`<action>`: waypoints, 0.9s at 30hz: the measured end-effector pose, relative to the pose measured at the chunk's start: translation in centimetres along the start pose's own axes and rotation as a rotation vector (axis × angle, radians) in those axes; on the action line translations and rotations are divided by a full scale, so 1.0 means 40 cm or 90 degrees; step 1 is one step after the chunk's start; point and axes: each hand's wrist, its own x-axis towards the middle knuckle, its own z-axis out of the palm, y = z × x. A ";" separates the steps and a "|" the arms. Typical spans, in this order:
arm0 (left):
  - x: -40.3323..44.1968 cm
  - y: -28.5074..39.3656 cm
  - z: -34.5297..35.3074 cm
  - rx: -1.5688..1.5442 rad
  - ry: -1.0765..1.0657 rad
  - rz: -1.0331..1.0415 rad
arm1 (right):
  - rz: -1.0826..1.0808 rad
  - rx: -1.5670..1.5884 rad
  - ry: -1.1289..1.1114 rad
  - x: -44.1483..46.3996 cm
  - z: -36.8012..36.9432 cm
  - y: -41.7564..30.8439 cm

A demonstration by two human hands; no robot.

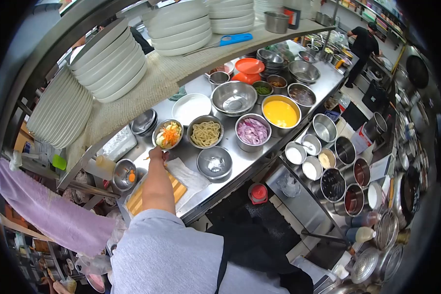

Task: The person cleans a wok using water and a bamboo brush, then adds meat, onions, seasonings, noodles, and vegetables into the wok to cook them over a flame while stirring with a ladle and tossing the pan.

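My left hand [158,154] reaches out over the counter, with its fingers closed at the near rim of a steel bowl of pale and orange shredded vegetables [169,134]. Its fingertips are small and partly hidden. To the right of that bowl stand a bowl of noodles [205,134] and a pot of sliced purple onion [253,131]. Under my forearm lies a wooden cutting board [180,190], beside a white cloth [190,176]. A nearly empty steel bowl [214,162] sits close by. My right hand is out of view.
Stacked plates [108,63] fill the overhead shelf [164,73]. Beyond the onions is a pot of yellow liquid [281,111]. Several containers of sauces and powders stand on a lower unit at right [284,169]. A person in black [365,46] stands at the far right.
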 end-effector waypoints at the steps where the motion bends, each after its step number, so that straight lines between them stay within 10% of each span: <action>1: 0.019 -0.011 -0.002 -0.033 -0.049 -0.005 | 0.005 0.001 0.002 0.001 -0.008 -0.010; 12: -0.180 0.185 -0.127 0.230 -0.122 0.264 | 0.166 0.246 0.122 -0.114 -0.190 0.158; 18: -0.421 0.224 0.155 0.335 -0.358 0.391 | 0.285 0.366 0.273 -0.309 -0.048 0.315; 27: -1.192 -0.295 0.643 0.356 -1.073 -0.053 | 0.282 0.662 0.791 -0.543 0.429 0.803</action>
